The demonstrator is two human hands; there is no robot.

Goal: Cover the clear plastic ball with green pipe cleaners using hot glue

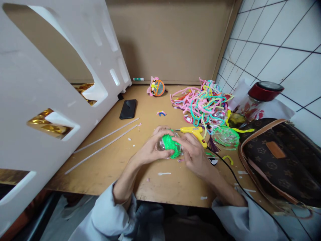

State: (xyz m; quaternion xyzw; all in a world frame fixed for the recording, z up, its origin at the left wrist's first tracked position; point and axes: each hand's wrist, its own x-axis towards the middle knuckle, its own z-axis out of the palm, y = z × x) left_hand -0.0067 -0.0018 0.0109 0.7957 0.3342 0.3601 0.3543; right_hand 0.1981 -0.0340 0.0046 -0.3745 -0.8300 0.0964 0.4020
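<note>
A clear rounded piece partly covered in bright green fuzzy strip (170,144) is at the middle of the table. My left hand (156,145) is wrapped round its left side, thumb along the near edge. My right hand (194,152) has its fingers closed at the right side, fingertips touching the green strip; what they pinch, if anything, is hidden. Just behind my right hand lies a yellow glue gun (192,130), its metal tip pointing left. A second clear piece with green edging (227,137) rests to the right, near a dark tassel (213,144).
Tangled pipe cleaners (200,102) lie at the back right, by a red-lidded jar (263,97) and a brown bag (281,160). A phone (128,109), two thin rods (100,149) and a white plastic frame (75,67) are leftward. A small decorated figure (156,87) sits behind.
</note>
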